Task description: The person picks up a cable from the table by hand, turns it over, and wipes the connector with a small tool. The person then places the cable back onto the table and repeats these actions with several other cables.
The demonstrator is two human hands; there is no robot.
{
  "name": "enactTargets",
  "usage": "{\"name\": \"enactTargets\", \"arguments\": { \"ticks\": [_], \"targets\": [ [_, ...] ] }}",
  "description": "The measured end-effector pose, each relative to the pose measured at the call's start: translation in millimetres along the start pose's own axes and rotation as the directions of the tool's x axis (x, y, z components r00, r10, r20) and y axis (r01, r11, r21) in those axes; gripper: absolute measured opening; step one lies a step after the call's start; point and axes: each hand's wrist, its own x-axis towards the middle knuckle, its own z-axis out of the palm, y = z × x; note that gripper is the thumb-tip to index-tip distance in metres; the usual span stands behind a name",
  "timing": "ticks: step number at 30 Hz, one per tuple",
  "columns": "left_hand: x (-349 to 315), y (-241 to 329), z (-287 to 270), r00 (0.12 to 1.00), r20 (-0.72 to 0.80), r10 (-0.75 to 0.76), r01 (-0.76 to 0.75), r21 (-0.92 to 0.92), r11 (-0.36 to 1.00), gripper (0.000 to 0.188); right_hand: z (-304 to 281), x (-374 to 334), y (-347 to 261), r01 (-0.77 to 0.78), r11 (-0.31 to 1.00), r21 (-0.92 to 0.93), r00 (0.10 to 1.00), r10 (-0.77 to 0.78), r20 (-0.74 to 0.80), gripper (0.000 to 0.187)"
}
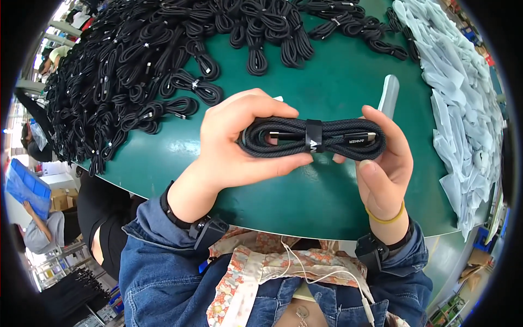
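Observation:
Between my two hands, above the table, is a coiled black braided cable (338,123) bound at its middle by a black strap (314,135). Both of its metal-tipped plugs show inside the loops. My left hand (234,139) is closed round the coil's left end, fingers over the top and thumb along the underside. At the right end, my right hand (388,163) grips the coil with fingers behind it and thumb at its lower edge.
The green table (327,201) carries a large heap of coiled black cables (125,71) at far left and back. Frosted plastic bags (457,109) lie piled along the right side. A grey-white strip-like object (389,95) lies behind my right hand. Another person (46,231) holds a blue bin at far left.

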Motion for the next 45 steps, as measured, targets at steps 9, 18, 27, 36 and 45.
{"name": "enactTargets", "arguments": {
  "ticks": [9,18,27,36,45],
  "targets": [
    [-5.5,2.0,3.0,0.999,-0.052,0.0,-0.006,-0.101,0.995,0.036,-1.0,-6.0,-0.6,-0.035,0.998,0.054,0.999,0.034,0.028,0.052],
    [-7.7,4.8,2.9,0.999,-0.032,-0.012,0.009,-0.111,0.994,0.033,-6.0,-5.5,4.2,0.06,0.997,-0.047,0.997,-0.058,0.056,0.054],
    [-9.5,9.7,0.6,1.0,-0.002,0.005,-0.005,-0.063,0.998,0.041,5.8,-2.4,1.8,0.103,0.985,-0.139,0.994,-0.105,-0.012,0.056],
    [-8.4,8.1,9.6,0.985,-0.025,-0.173,0.134,-0.53,0.837,0.053,-1.0,-7.6,3.9,-0.029,0.991,-0.127,0.99,0.012,-0.137,0.04],
    [-11.9,9.2,10.5,0.904,0.139,-0.404,0.357,-0.766,0.535,0.06,-3.0,-5.5,8.6,-0.184,0.981,-0.061,0.974,0.173,-0.149,0.039]
  ]
}}
